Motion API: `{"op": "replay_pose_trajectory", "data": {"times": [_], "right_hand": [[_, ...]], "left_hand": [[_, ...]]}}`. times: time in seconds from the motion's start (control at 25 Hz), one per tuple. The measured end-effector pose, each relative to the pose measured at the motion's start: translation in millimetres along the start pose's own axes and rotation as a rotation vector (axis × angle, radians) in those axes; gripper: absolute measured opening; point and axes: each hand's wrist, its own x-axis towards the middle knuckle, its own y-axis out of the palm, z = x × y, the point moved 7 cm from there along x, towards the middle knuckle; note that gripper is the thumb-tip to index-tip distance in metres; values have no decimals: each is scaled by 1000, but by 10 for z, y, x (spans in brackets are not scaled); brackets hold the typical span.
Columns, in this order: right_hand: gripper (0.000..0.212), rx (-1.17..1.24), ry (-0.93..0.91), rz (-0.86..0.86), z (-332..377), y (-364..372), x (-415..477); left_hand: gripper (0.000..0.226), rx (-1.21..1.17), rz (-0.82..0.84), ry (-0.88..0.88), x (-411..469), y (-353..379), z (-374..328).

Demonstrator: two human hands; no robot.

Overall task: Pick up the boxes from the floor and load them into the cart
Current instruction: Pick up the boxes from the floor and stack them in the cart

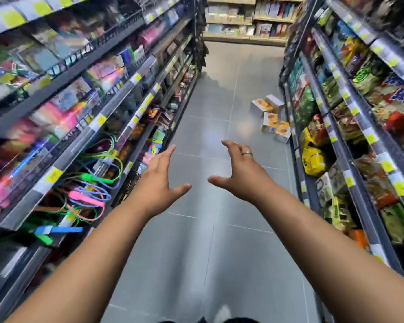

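Several white and orange boxes lie scattered on the grey floor at the foot of the right-hand shelving, well ahead of me. Both my arms are stretched forward over the aisle. My left hand has straight fingers and holds nothing. My right hand, with a ring on one finger, is spread with slightly bent fingers and is also empty. Both hands are well short of the boxes. No cart is in view.
Dark shelving with toys and skipping ropes lines the left side. Shelving with snack bags lines the right. The grey tiled aisle floor runs ahead to a wooden shelf unit at the far end.
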Motion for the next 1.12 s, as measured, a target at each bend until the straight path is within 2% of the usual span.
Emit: {"op": "replay_pose_trajectory", "data": {"times": [0.4, 0.76, 1.0, 1.12], "right_hand": [[93, -18, 195, -40, -973, -509, 2014], [93, 78, 400, -174, -1462, -927, 4118], [95, 93, 512, -237, -2300, -1450, 5366], [95, 122, 509, -237, -2771, -1735, 6086]], "left_hand": [[96, 9, 149, 95, 2547, 494, -284], [94, 33, 332, 248, 5198, 671, -432], [96, 53, 380, 339, 6823, 1169, -849], [98, 48, 379, 333, 7636, 1453, -1050]]}}
